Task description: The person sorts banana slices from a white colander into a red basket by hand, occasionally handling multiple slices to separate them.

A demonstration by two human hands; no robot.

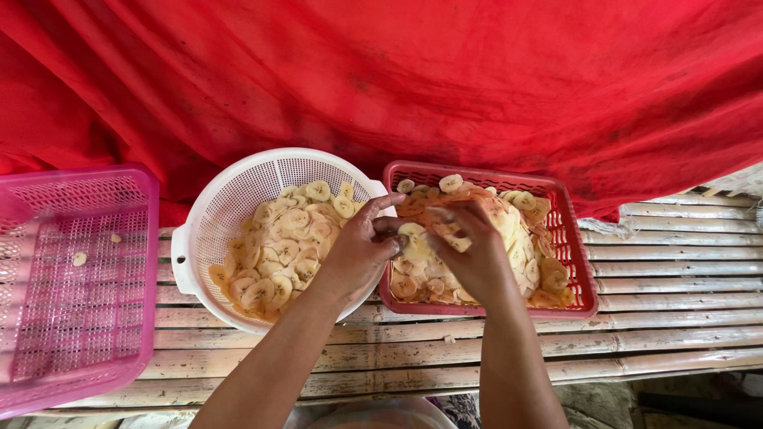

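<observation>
Pinching one banana slice (412, 231) together, left hand (359, 253) and right hand (474, 253) meet above the red basket (584, 262), right of the white colander (208, 216).

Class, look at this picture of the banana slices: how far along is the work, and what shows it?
Done: the red basket already holds many slices. In hand: the left hand and right hand hold a clump of slices over it. Left: the white colander is about half full; the pink basket holds two slices.
</observation>
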